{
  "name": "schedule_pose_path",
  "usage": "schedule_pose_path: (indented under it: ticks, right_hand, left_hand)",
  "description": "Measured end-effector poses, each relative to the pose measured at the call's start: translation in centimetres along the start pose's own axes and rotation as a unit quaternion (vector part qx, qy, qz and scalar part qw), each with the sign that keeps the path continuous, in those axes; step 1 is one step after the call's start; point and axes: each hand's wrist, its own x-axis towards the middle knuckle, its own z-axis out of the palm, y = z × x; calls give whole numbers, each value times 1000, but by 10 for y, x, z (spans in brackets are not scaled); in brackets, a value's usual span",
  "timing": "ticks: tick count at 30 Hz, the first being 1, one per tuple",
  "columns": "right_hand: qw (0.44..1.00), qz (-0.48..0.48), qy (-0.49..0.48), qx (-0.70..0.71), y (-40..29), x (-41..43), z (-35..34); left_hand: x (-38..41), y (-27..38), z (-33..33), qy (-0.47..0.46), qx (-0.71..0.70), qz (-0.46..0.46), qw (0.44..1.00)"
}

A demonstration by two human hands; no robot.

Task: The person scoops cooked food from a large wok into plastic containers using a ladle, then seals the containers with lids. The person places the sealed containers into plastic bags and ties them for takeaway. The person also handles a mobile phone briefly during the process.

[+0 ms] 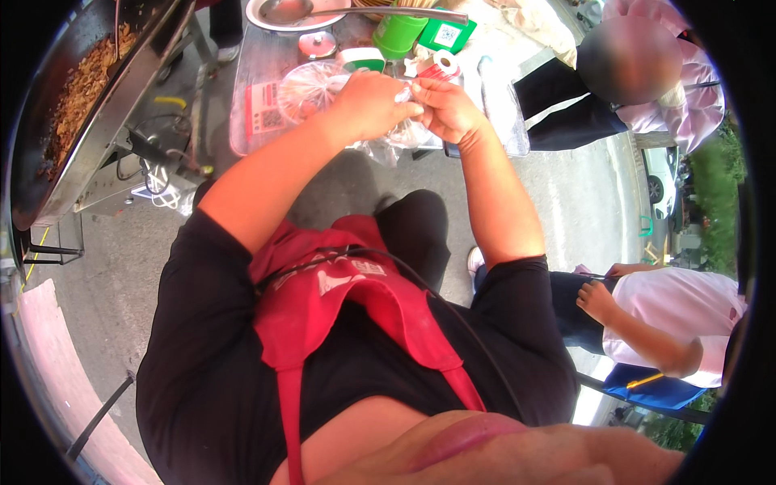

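My left hand [373, 104] and my right hand [447, 108] meet over the near edge of the table. The fingers of both pinch the gathered top of a clear thin plastic bag [388, 148]. Loose, crinkled film hangs below the hands past the table edge. What the bag contains is mostly hidden by my hands. Left of my left hand, a round bowl [300, 91] stands covered in clear plastic film. Just beyond my right hand lies a red-and-white roll [445, 63].
On the metal table [254, 66] are a white basin [291, 12] with a ladle, a green container [400, 33], a green code stand [448, 33] and a red code card [265, 112]. Left stands a large pan [36, 103] of fried food [91, 91]. Two people stand at right.
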Motion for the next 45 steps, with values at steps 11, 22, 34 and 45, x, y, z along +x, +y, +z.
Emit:
schedule_pose_path:
  ticks: [11, 22, 34, 45]
  right_hand:
    - [666, -85, 132, -729, 2, -29, -27]
    - [941, -175, 171, -234, 10, -22, 61]
    - [942, -196, 271, -37, 32, -1, 13]
    - [664, -381, 196, -613, 34, -8, 16]
  left_hand:
    - [-18, -71, -4, -80, 153, -140, 975]
    - [26, 4, -1, 102, -104, 20, 989]
    - [22, -22, 38, 3, -221, -176, 959]
    - [26, -25, 26, -13, -267, -215, 939]
